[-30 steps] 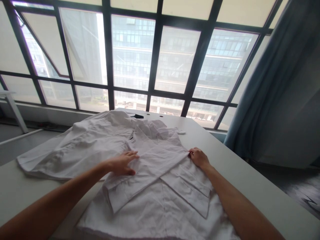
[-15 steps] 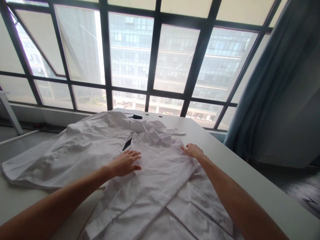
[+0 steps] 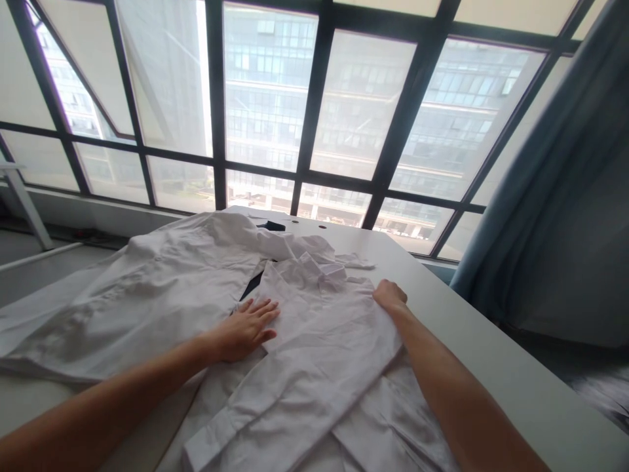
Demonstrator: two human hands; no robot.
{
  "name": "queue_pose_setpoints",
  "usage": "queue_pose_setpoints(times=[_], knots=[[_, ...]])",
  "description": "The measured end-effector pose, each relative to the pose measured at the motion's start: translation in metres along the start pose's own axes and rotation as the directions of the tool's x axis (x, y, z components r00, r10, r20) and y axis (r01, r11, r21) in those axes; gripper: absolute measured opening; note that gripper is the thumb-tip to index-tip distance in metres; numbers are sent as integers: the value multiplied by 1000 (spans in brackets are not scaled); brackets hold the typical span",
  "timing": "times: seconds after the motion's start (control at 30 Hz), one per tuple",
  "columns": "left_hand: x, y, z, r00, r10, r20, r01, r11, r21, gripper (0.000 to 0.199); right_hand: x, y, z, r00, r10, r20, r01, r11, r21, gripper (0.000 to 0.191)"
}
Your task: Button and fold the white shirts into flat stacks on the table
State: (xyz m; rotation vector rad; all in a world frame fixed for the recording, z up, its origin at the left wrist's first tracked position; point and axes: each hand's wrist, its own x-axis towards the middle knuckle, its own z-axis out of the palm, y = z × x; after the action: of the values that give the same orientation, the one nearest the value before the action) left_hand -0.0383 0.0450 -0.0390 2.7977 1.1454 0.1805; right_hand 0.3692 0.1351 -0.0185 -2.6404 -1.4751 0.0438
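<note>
White collared shirt (image 3: 319,347) lies at twelve o'clock, our left hand (image 3: 240,333) spread flat, gripping nothing, while our right hand (image 3: 392,295) has now curled at its one-o'clock shoulder, hold hidden, seemingly steadying it.

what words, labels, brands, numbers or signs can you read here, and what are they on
None that can be read.
White shirt between the hands: no legible label or brand.
Other white garment: no legible text.
Dark item at the far end of the table: too small to make out any marking.
Building outside the windows: too washed out to read any sign.
</note>
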Motion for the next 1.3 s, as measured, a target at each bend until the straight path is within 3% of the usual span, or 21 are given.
queue_pose_setpoints(times=[0.1, 0.17, 0.23, 0.37, 0.53, 0.73, 0.9, 1.1, 1.2, 1.3], knots=[[-3, 6, 1, 999, 31, -20, -32, 999, -17, 63, -13, -12, 13, 978, -194, -84, 190, 981, -44, 46], [-4, 10, 5, 998, 60, 0, -60, 998, -23, 67, -21, -14, 22, 948, -317, -32, 314, 946, -73, 57], [-6, 12, 9, 996, 80, 31, -79, 996, -28, 71, -25, -10, 29, 932, -353, 84, 358, 932, -61, 66], [-8, 14, 13, 995, 68, 67, -65, 997, -41, 71, -19, 4, 34, 920, -362, 151, 367, 930, -6, 70], [-2, 13, 1, 996, 78, 49, -75, 996, -55, 60, -5, 14, 31, 893, -412, 180, 417, 909, 7, 69], [46, -12, -3, 990, -83, -115, 89, 995, 48, 58, -2, 19, 30, 887, -435, 156, 441, 898, 2, 69], [81, -44, 5, 962, -273, 6, 273, 961, 34, 69, 1, 27, 29, 910, -389, 141, 392, 920, 4, 70], [94, -53, -4, 957, -277, 88, 273, 960, 60, 73, 2, 28, 24, 917, -380, 118, 389, 918, -69, 71], [107, -55, -14, 963, -269, 15, 266, 959, 101, 65, -2, 22, 22, 909, -409, 77, 416, 900, -131, 67], [124, -63, -18, 960, -256, -110, 269, 954, 134, 60, -5, 18, 23, 922, -363, 130, 373, 926, -55, 70]])
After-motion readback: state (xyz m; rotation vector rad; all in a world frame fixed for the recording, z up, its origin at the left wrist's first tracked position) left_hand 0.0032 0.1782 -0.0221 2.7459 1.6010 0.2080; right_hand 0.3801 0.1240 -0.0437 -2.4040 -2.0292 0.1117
